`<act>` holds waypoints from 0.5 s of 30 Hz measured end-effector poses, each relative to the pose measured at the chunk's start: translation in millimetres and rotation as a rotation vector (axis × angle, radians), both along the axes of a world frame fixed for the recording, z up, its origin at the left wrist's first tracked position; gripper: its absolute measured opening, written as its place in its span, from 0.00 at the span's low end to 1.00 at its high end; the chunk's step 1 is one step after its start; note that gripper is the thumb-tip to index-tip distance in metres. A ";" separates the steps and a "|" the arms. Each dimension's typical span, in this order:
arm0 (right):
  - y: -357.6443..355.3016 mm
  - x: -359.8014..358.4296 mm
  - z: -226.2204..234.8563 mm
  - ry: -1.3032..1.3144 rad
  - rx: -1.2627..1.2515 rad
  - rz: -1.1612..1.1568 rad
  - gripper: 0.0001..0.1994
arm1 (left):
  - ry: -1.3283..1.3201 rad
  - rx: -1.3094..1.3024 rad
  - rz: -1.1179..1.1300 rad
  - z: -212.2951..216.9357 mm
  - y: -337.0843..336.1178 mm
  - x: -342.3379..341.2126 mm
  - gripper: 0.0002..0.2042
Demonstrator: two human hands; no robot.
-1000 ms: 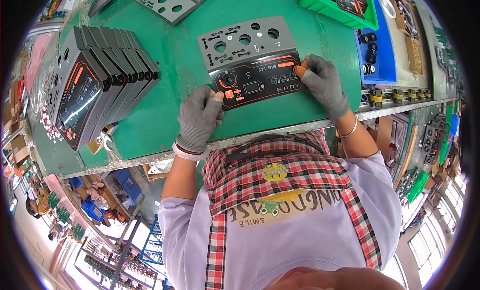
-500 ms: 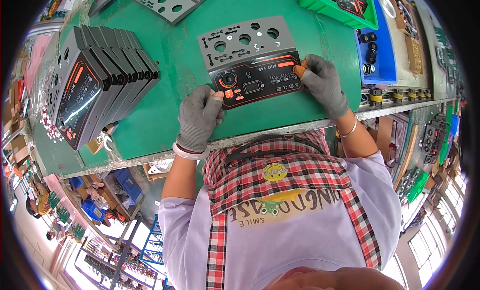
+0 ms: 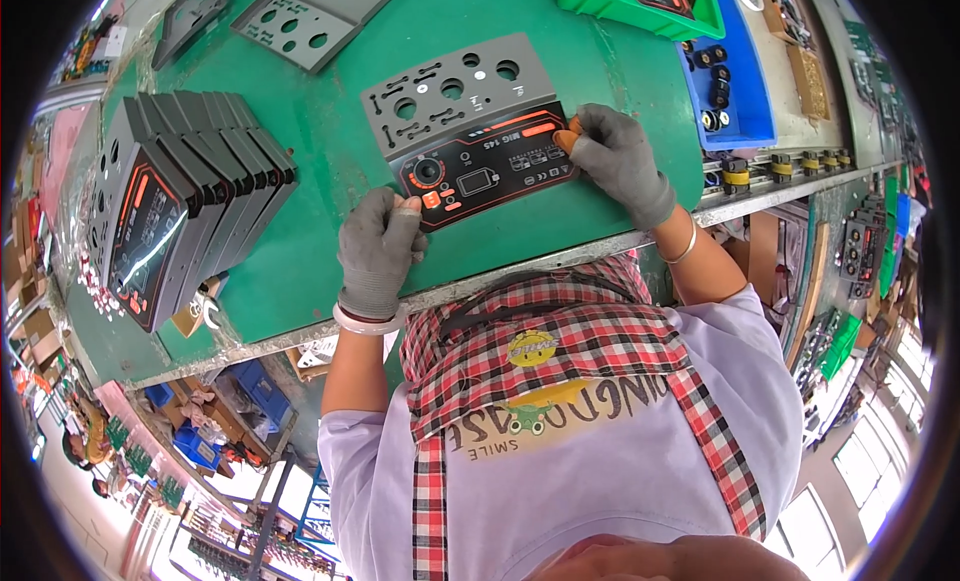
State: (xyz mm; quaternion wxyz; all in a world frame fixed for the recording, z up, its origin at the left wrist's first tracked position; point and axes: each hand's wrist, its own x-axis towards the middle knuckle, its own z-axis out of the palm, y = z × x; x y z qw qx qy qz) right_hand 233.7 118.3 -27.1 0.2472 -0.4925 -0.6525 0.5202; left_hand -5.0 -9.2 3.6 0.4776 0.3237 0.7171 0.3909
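Note:
A bent grey metal front panel (image 3: 440, 93) lies on the green worktop before me, its punched face on the far side. On its near face is a black overlay (image 3: 500, 173) with orange markings and a printed dial ring. My left hand (image 3: 376, 239), in a grey glove with bare fingertips, pinches the near left corner of the panel. At the right edge my right hand (image 3: 622, 161), gloved the same way, is closed with thumb and finger on the panel's side. Whether the fingers grip the metal or just the overlay's edge is too fine to tell.
Several finished-looking panels stand in a stacked row (image 3: 190, 191) at the left. Bare grey panels (image 3: 300, 26) lie at the far left. A green bin (image 3: 650, 16) holds a black panel; beside it a blue bin (image 3: 735, 101) contains black round parts. A metal edge (image 3: 270, 339) borders the worktop.
The whole scene has shifted left in the picture as the view turned slightly. Both hands stay at the same two edges of the panel, with little other movement.

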 end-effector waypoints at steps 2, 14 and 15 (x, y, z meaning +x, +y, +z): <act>0.0 -1.0 2.1 -0.029 -0.021 0.024 0.12 | -0.013 0.008 0.006 -1.9 -1.1 -0.4 0.10; -4.0 -2.9 11.8 -0.132 0.146 0.039 0.11 | 0.068 -0.002 -0.024 -1.2 -1.3 1.5 0.11; -4.4 -2.8 13.0 -0.130 0.149 0.036 0.11 | 0.072 0.004 -0.016 -2.3 -1.7 1.9 0.11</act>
